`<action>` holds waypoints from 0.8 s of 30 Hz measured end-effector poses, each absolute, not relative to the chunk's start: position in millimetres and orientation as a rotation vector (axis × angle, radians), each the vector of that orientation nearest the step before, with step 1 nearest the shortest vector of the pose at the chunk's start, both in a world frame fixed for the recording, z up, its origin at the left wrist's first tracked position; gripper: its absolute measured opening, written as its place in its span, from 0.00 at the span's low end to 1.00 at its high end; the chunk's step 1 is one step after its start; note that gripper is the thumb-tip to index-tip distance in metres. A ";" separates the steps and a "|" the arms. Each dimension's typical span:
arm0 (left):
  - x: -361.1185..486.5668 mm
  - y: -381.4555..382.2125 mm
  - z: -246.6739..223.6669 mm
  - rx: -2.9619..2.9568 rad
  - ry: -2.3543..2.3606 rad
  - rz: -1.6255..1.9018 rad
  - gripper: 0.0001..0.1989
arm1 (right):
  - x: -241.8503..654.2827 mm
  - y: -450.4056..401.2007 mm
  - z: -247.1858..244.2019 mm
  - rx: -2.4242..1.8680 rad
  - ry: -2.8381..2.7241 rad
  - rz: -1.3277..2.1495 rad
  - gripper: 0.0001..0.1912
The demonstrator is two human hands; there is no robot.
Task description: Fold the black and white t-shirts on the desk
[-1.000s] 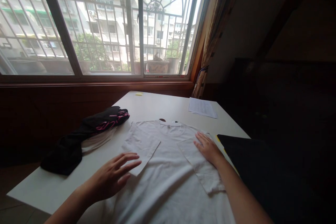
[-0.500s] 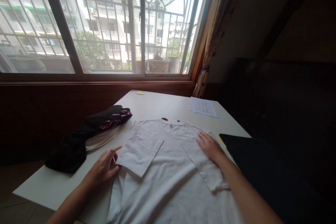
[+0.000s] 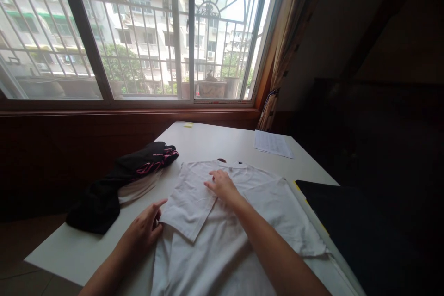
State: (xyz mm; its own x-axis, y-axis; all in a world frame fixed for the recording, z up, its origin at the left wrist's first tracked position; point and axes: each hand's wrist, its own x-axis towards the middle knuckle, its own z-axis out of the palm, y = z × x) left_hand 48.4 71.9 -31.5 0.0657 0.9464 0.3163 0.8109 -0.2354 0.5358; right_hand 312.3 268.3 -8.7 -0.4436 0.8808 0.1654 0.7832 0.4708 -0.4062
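White short-sleeved fabric T-shirt point(image 3: 204, 256): lying spread at six o'clock on the white worktop point(image 3: 215, 138).
Left hand point(image 3: 147, 224): half-curling, T-shirt's nine-o'clock edge, perhaps steadying; hold unclear.
Right hand point(image 3: 222, 187): reaching toward eleven, loosely open, empty.

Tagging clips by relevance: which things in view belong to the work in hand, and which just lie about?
In the work: white T-shirt; left hand, by one sleeve; right hand, over the upper part.
Lying about: black cloth with pink print; pale cloth; papers; yellow slips; dark yellow-edged item.
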 end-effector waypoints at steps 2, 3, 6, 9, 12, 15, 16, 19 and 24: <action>49.2 71.1 -30.8 2.134 1.788 0.914 0.27 | 299.4 274.1 -10.6 -1.485 -2.351 0.430 0.21; 49.6 70.8 -30.5 2.137 1.791 0.912 0.27 | 295.8 276.9 -10.7 -1.519 -2.349 0.458 0.18; 50.8 70.4 -29.8 2.139 1.817 0.903 0.26 | 294.6 284.2 -6.4 -1.569 -2.360 0.542 0.13; 51.7 70.9 -29.0 2.165 1.804 0.890 0.24 | 304.4 290.5 1.6 -1.560 -2.367 0.618 0.13; 51.5 71.5 -29.3 2.220 1.780 0.882 0.20 | 318.1 296.8 7.9 -1.555 -2.375 0.678 0.13; 50.2 71.8 -32.3 2.287 1.767 0.873 0.17 | 328.1 303.6 8.6 -1.563 -2.418 0.717 0.12; 49.6 71.8 -33.6 2.310 1.755 0.870 0.17 | 329.5 306.1 7.9 -1.565 -2.435 0.722 0.11; 48.9 71.4 -36.0 2.359 1.714 0.858 0.17 | 327.0 313.9 5.3 -1.579 -2.474 0.719 0.09; 50.9 69.5 -32.7 2.394 1.736 0.833 0.14 | 299.5 325.4 5.7 -1.528 -2.468 0.669 0.15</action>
